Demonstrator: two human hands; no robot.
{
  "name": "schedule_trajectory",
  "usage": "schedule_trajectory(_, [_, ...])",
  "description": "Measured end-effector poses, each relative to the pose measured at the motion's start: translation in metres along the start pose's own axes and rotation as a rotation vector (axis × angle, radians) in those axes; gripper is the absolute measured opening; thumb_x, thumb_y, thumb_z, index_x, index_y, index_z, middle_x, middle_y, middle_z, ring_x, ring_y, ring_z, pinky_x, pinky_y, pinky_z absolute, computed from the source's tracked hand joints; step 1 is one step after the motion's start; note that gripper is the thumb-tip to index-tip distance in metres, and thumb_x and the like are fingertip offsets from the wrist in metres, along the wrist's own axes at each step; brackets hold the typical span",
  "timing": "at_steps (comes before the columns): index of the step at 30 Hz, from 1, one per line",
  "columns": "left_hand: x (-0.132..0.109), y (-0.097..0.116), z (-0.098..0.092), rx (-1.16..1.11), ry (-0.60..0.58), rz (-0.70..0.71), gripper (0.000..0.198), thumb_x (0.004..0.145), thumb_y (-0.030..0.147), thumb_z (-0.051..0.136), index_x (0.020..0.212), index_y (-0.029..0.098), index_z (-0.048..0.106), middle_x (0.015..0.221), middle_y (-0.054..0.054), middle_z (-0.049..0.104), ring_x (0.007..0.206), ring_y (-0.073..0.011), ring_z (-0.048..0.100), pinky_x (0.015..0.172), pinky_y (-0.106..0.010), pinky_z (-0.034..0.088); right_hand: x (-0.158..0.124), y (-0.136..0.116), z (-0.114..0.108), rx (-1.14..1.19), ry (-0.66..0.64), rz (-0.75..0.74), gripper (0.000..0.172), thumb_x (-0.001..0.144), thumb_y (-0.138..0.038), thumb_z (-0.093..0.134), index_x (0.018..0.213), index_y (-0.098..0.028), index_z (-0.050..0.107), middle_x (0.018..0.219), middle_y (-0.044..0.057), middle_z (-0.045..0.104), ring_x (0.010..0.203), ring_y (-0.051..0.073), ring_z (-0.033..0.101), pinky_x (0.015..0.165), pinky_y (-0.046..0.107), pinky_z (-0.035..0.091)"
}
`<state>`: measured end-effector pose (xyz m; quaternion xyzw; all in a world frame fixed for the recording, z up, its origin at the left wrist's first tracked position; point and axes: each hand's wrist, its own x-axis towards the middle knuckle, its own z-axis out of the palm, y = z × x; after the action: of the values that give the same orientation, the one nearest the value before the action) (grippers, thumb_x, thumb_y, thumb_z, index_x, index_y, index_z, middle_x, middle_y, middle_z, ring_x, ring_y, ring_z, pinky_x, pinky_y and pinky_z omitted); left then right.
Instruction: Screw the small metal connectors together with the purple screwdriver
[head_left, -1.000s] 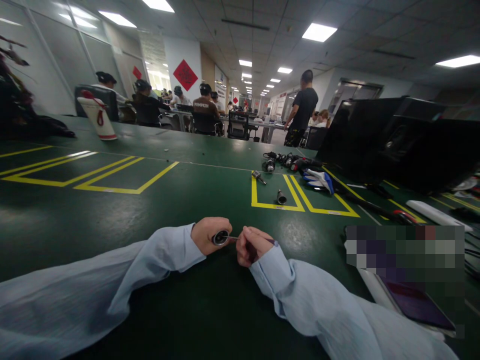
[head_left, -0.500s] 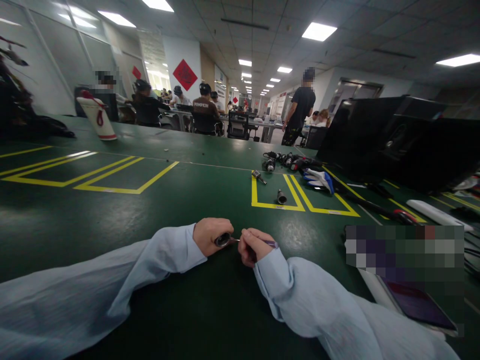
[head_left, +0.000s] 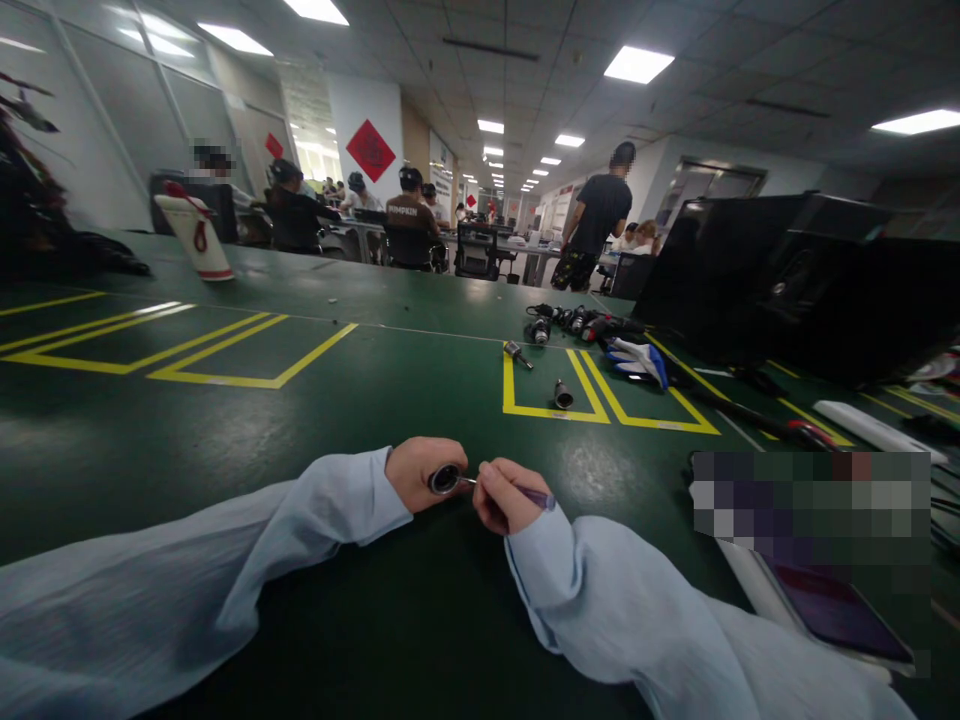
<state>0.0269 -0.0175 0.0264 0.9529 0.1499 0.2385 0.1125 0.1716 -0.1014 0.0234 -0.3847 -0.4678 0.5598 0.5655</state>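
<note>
My left hand (head_left: 415, 472) is closed around a dark metal cylindrical part (head_left: 445, 479), its round open end facing me. In my right hand (head_left: 502, 496) is a slim screwdriver (head_left: 540, 498) with a purplish handle sticking out behind the fingers. Its thin shaft points left and meets the side of the metal part; the tip itself is too small to make out. Both hands hover close together over the green table (head_left: 360, 610). Farther off, within a yellow taped outline, lie a small metal part with a thin stem (head_left: 518, 354) and a cup-shaped metal part (head_left: 563, 395).
Several metal parts (head_left: 555, 322) cluster behind the outline, beside a blue-and-white glove (head_left: 637, 361). A phone (head_left: 840, 605) lies at the right, near black monitors (head_left: 757, 270). A white cup (head_left: 196, 240) stands far left. Several people sit beyond the table; one person (head_left: 602, 215) is standing.
My right hand has shifted very slightly left and turned a little with the screwdriver. My left hand and the metal part stay almost in place. The standing person in the background has moved slightly.
</note>
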Motion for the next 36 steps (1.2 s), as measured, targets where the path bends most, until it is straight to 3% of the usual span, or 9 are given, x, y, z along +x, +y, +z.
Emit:
schedule_trajectory(8, [0.001,0.001,-0.001,-0.017,-0.03,-0.022,0.018,0.075,0.029,0.05,0.064,0.015,0.049,0.057,0.001,0.049,0.052,-0.009,0.046,0.049,-0.019,0.036,0.003,-0.002,-0.003,0.096,-0.081,0.014,0.041,0.069,-0.051,0.054,0.049,-0.016,0.045,0.037,-0.004,0.043,0.03,0.005,0.032,0.03,0.019,0.018])
schedule_trajectory(15, [-0.001,0.002,0.0,-0.075,0.012,-0.109,0.015,0.07,0.03,0.052,0.07,0.016,0.045,0.059,0.002,0.05,0.05,-0.0085,0.045,0.047,-0.018,0.034,-0.011,-0.002,0.004,-0.583,0.075,-0.404,0.037,0.082,-0.036,0.04,0.052,-0.017,0.049,0.046,-0.002,0.044,0.046,0.009,0.043,0.049,0.023,0.033])
schedule_trajectory(18, [-0.001,0.001,0.0,-0.074,-0.016,-0.054,0.015,0.072,0.03,0.049,0.067,0.016,0.045,0.06,0.001,0.049,0.052,-0.0093,0.044,0.049,-0.019,0.035,-0.012,-0.001,0.006,-0.716,0.062,-0.467,0.034,0.082,-0.032,0.041,0.052,-0.018,0.049,0.048,-0.002,0.045,0.049,0.01,0.044,0.052,0.025,0.032])
schedule_trajectory(24, [-0.001,0.001,0.0,-0.077,-0.05,-0.033,0.016,0.075,0.032,0.048,0.071,0.016,0.047,0.062,0.0,0.05,0.055,-0.0098,0.046,0.05,-0.019,0.037,-0.001,0.0,0.0,-0.299,-0.021,-0.128,0.045,0.077,-0.046,0.046,0.042,-0.017,0.045,0.036,-0.004,0.04,0.034,0.006,0.033,0.036,0.021,0.025])
schedule_trajectory(28, [-0.001,0.002,-0.001,-0.083,-0.025,-0.045,0.013,0.074,0.027,0.05,0.069,0.016,0.046,0.063,0.001,0.049,0.055,-0.0092,0.045,0.051,-0.019,0.037,0.007,0.004,-0.006,0.098,-0.099,0.06,0.04,0.069,-0.048,0.056,0.047,-0.016,0.047,0.036,-0.003,0.046,0.028,0.005,0.033,0.029,0.019,0.019])
schedule_trajectory(32, [0.001,0.003,-0.002,-0.115,0.06,-0.088,0.016,0.074,0.027,0.051,0.066,0.016,0.043,0.061,0.002,0.047,0.054,-0.0084,0.043,0.051,-0.019,0.036,0.009,0.004,-0.007,0.342,-0.112,0.094,0.033,0.066,-0.043,0.062,0.052,-0.016,0.049,0.041,-0.001,0.052,0.033,0.007,0.038,0.03,0.018,0.025])
schedule_trajectory(36, [0.001,0.005,-0.003,-0.124,0.089,-0.12,0.017,0.074,0.028,0.051,0.066,0.016,0.043,0.061,0.002,0.046,0.053,-0.0083,0.042,0.05,-0.019,0.036,0.007,0.004,-0.006,0.329,-0.103,0.01,0.032,0.07,-0.041,0.059,0.053,-0.015,0.049,0.041,-0.002,0.051,0.033,0.006,0.038,0.03,0.017,0.024])
